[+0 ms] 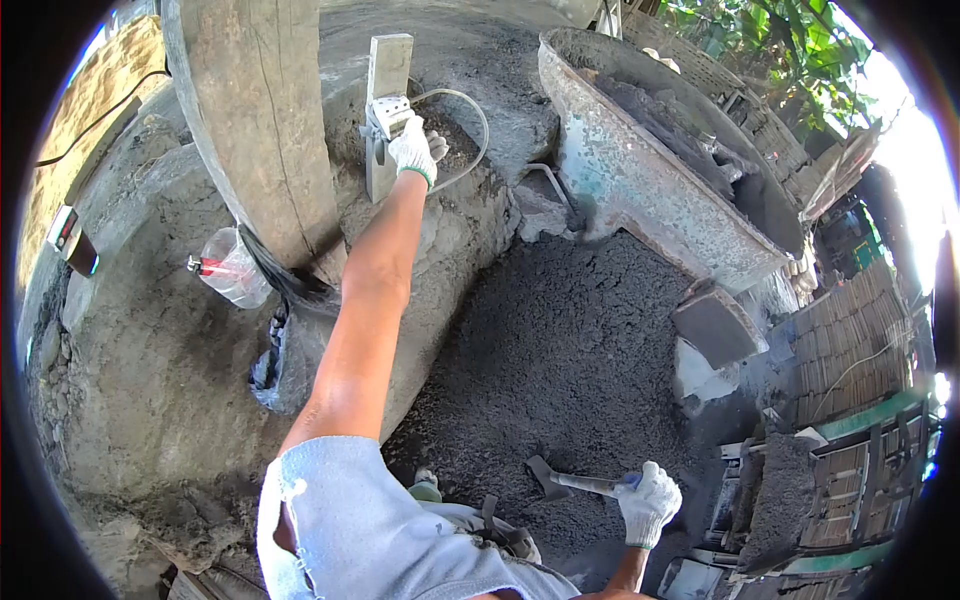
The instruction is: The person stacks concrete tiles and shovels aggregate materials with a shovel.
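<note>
Two hands show, each in one white knitted glove with a green-edged cuff, and the landmark for both is the one dark bed of grit point(580, 330). The left hand point(412, 152) is beyond the bed's upper left side, at one small pale box point(391, 112) fixed to one upright board point(389, 68). Its fingers are partly open, loosely curved and spread away from the box, with the hand touching the box's lower edge; which fingertip presses it I cannot tell. The right hand point(649, 503) is over the bed's lower right part, its fingers closed round the handle of one short tool point(548, 479). The tool's flat, dark, blade-like head lies toward the left, over the grit, and a bit of blue shows by the hand.

The bed is coarse, crumbly and dark grey. Above and right of it stands one big basin point(655, 165), rough-rimmed, its curved wall flaking in grey and dull green. At the bed's right edge is one flat, squarish slab point(720, 328). Left of the bed, past a rough, rounded cement ledge point(450, 260), are one thick wooden post point(262, 120), cracked lengthwise, one clear crinkled bag point(238, 270) and one glossy dark plastic bundle point(268, 365). One pale, thin hose point(484, 130) loops beside the box
</note>
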Available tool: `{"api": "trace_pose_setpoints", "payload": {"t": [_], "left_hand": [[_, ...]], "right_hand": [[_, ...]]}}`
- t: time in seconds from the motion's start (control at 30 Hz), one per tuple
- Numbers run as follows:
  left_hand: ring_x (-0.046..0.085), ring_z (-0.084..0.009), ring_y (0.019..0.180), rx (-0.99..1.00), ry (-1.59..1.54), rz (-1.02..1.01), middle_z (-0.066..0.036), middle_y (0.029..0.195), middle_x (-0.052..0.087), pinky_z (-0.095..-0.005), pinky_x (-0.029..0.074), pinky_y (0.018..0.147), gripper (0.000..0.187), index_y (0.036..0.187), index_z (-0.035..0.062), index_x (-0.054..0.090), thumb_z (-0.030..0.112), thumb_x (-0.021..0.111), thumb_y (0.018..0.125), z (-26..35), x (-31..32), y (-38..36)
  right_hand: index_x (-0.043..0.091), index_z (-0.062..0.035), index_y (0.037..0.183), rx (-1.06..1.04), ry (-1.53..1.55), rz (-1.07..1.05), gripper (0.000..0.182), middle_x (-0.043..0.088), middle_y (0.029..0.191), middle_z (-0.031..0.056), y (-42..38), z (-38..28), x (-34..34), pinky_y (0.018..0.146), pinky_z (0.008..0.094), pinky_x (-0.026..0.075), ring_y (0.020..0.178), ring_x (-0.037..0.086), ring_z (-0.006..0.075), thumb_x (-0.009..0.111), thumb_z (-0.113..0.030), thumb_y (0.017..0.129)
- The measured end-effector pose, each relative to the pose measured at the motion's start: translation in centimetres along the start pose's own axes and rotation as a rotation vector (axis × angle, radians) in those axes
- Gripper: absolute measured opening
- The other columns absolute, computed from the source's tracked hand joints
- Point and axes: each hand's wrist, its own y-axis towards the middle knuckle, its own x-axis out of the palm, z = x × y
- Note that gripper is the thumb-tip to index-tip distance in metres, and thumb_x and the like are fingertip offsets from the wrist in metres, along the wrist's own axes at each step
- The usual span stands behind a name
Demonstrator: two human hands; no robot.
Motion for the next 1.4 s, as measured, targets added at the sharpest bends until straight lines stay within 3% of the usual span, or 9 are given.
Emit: {"api": "trace_pose_setpoints", "payload": {"t": [0.17,0.53,0.83,1.0,1.13,1.27,1.33,1.37,1.4], "left_hand": [[0.069,-0.029,0.062,0.015,0.01,-0.004,-0.015,0.086,0.068,-0.0414,0.062,0.055,0.031,0.103,0.0056,0.053,0.032,0.067,0.095,-0.5,-0.5,1.1],[0.069,-0.0281,0.061,0.017,-0.006,-0.014,-0.014,0.08,0.067,-0.0398,0.062,0.053,0.029,0.097,0.0032,0.055,0.03,0.066,0.096,-0.5,-0.5,1.1],[0.07,-0.0291,0.064,0.011,-0.004,-0.034,-0.015,0.085,0.069,-0.0403,0.064,0.057,0.03,0.103,0.0018,0.057,0.029,0.065,0.096,-0.5,-0.6,1.5],[0.071,-0.0321,0.068,0.011,-0.02,-0.067,-0.016,0.086,0.069,-0.0456,0.064,0.06,0.027,0.106,0.0042,0.057,0.028,0.064,0.097,-0.5,-0.7,1.7],[0.071,-0.033,0.073,0.0,0.005,-0.045,-0.016,0.089,0.068,-0.0471,0.064,0.063,0.023,0.111,0.0045,0.055,0.025,0.052,0.102,-0.9,-1.0,2.3],[0.07,-0.0299,0.072,-0.005,-0.025,-0.03,-0.013,0.085,0.067,-0.0442,0.063,0.059,0.026,0.106,0.0058,0.055,0.029,0.063,0.099,-2.9,-2.2,-2.2],[0.07,-0.0283,0.071,-0.141,-0.111,-0.147,-0.012,0.083,0.068,-0.0426,0.062,0.056,0.024,0.098,0.0063,0.058,0.028,0.067,0.097,-5.8,-5.3,-4.7],[0.07,-0.0271,0.071,-0.056,0.073,-0.158,-0.011,0.084,0.07,-0.0429,0.061,0.056,0.021,0.094,0.0071,0.06,0.027,0.067,0.097,-7.7,-7.2,-7.5],[0.07,-0.0257,0.069,-0.124,0.061,-0.108,-0.01,0.085,0.071,-0.0418,0.06,0.055,0.021,0.096,0.009,0.062,0.03,0.066,0.097,-10.2,-9.9,-9.7]], "right_hand": [[0.062,-0.0128,0.082,0.048,0.019,-0.072,0.032,0.067,0.077,0.0088,0.4,-0.7,-1.0,0.068,0.0474,0.052,0.072,0.068,0.032,0.084,-0.026,0.063],[0.061,-0.012,0.081,0.007,-0.002,-0.017,0.033,0.066,0.076,0.0085,0.2,-0.8,-1.1,0.066,0.0467,0.051,0.072,0.067,0.0321,0.084,-0.026,0.061],[0.061,-0.012,0.08,0.025,-0.003,-0.021,0.029,0.067,0.076,0.0089,-0.2,-0.9,-0.7,0.067,0.0478,0.051,0.072,0.067,0.0325,0.082,-0.026,0.066],[0.062,-0.0122,0.08,0.019,-0.018,-0.031,0.03,0.068,0.079,0.0088,-0.6,-0.5,-0.8,0.069,0.0473,0.051,0.074,0.068,0.032,0.082,-0.028,0.066],[0.064,-0.0117,0.085,0.028,-0.01,-0.067,0.027,0.068,0.079,0.0101,-0.8,-0.5,-1.5,0.071,0.0478,0.052,0.075,0.068,0.0333,0.08,-0.025,0.067],[0.064,-0.0117,0.085,0.01,-0.004,-0.068,0.027,0.068,0.079,0.0103,-1.0,0.1,-1.4,0.07,0.0472,0.052,0.074,0.068,0.0327,0.078,-0.026,0.068],[0.063,-0.0118,0.084,0.015,0.011,-0.062,0.027,0.069,0.08,0.0093,-0.9,0.3,-1.1,0.071,0.0462,0.052,0.076,0.069,0.0313,0.079,-0.028,0.07],[0.062,-0.0119,0.083,0.013,0.017,-0.055,0.027,0.07,0.081,0.0089,-0.9,0.6,-0.9,0.071,0.0456,0.052,0.077,0.07,0.0306,0.079,-0.029,0.071],[0.063,-0.0116,0.083,0.011,-0.01,-0.058,0.024,0.071,0.082,0.0097,-0.8,0.9,-0.6,0.071,0.0458,0.053,0.078,0.07,0.0313,0.076,-0.03,0.074]]}}
